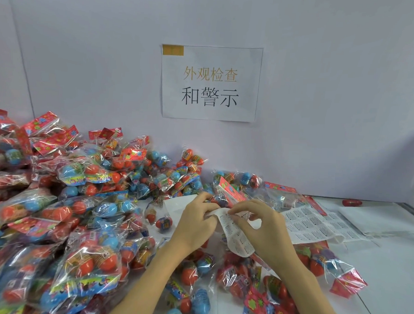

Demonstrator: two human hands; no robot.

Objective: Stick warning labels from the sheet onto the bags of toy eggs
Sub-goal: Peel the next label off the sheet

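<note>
In the head view, both hands gripped a curled label sheet (235,232) above the bags of toy eggs (82,222): left hand (197,224) pinching its edge, right hand (262,228) pinching near "WARNING". The wall sign (211,83) read "外观检查 和警示".

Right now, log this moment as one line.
step: peeling label | left hand: holds label strip | right hand: pinches strip | bags: piled left

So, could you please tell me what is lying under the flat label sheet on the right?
A bag of toy eggs pokes out below the flat label sheet, and a red bag header shows at its far edge. Whatever else lies underneath is covered.
</note>
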